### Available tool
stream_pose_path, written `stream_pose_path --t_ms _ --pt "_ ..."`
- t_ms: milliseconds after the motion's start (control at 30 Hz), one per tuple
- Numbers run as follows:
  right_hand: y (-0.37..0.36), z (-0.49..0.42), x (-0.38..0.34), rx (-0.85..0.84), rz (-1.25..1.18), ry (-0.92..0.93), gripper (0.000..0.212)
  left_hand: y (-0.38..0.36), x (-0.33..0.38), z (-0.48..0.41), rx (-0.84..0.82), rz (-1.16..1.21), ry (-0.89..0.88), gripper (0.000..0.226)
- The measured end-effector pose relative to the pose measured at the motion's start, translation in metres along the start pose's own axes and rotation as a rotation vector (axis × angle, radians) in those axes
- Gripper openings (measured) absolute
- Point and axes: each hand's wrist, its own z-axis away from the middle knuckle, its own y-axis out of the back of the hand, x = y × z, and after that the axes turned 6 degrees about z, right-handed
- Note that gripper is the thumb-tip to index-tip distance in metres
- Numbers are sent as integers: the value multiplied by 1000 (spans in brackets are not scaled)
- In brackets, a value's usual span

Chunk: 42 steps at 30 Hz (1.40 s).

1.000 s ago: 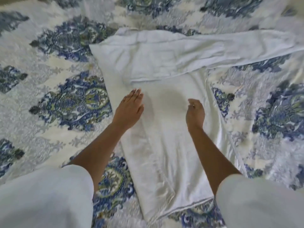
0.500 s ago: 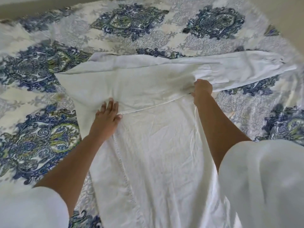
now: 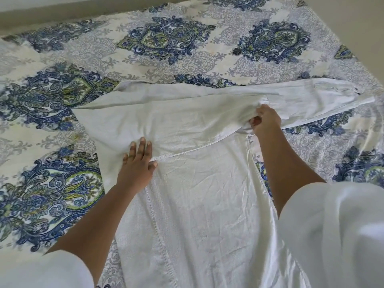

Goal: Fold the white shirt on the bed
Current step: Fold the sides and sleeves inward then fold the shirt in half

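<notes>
Folding white shirt (image 3: 187, 204) — sleeve stage.
Shirt lies flat on blue-patterned bed (image 3: 166, 38); left grip (image 3: 136, 165) flat, fingers straight, pinning the folded edge; right grip (image 3: 266, 121) bunched round sleeve (image 3: 311, 98) near the shoulder. Fabric thin, soft, creased — judged light, limp; best taken at seams.

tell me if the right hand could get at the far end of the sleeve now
Probably yes. The right hand grips the sleeve partway along, and nothing lies between it and the sleeve end, though it must let go first.
</notes>
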Motion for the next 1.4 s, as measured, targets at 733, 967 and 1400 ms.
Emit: stream_pose_path --t_ms 733,967,1400 --pt "48 208 220 -1194 1446 1342 47 4 -71 136 -104 1859 408 60" --pt "95 255 245 -453 1043 419 21 -40 -22 194 -38 1214 461 18" --pt "169 305 258 -593 1048 64 20 -86 33 338 -12 1717 785 14"
